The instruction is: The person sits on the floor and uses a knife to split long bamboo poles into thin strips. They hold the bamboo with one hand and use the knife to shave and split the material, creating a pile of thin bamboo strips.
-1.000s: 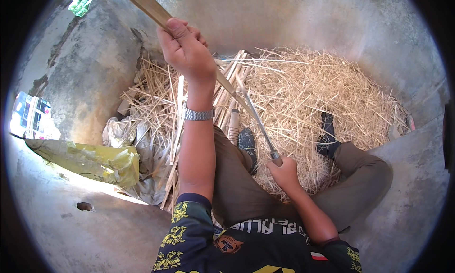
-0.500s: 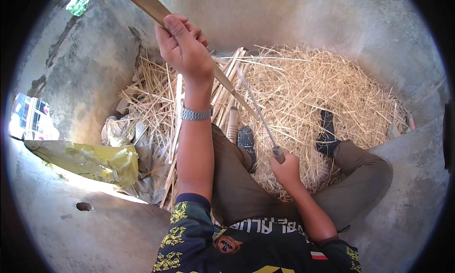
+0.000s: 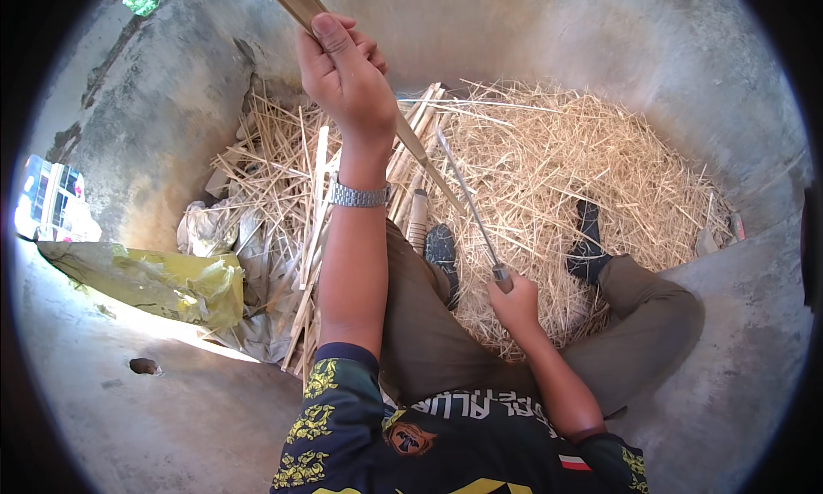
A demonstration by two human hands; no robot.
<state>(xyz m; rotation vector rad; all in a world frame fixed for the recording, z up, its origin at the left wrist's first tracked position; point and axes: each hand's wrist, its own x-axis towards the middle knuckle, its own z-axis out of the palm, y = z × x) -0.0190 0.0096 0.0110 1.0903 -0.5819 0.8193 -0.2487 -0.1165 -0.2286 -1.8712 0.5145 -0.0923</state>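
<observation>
My left hand [image 3: 350,78], raised high and wearing a metal watch at the wrist, is closed around a long bamboo strip [image 3: 431,166]. The strip slants from the upper edge down to the right, passing behind my wrist, and its narrow lower end comes close to the knife blade. Whether the two touch, I cannot tell. Low in front of me my right hand [image 3: 516,307] grips the handle of a knife [image 3: 471,204]; its long thin blade points up and slightly left. Its handle is mostly hidden in my fingers.
Pale shavings [image 3: 549,142] cover the floor between my bent legs. Several split strips [image 3: 420,121] lie behind my left arm, near a ridged light handle [image 3: 417,219]. A torn yellow sack [image 3: 184,284] lies left. A curved concrete wall [image 3: 549,31] surrounds me.
My left hand has moved slightly right and up with the bamboo strip. The knife and my right hand have barely moved. The whole view has shifted a little.
</observation>
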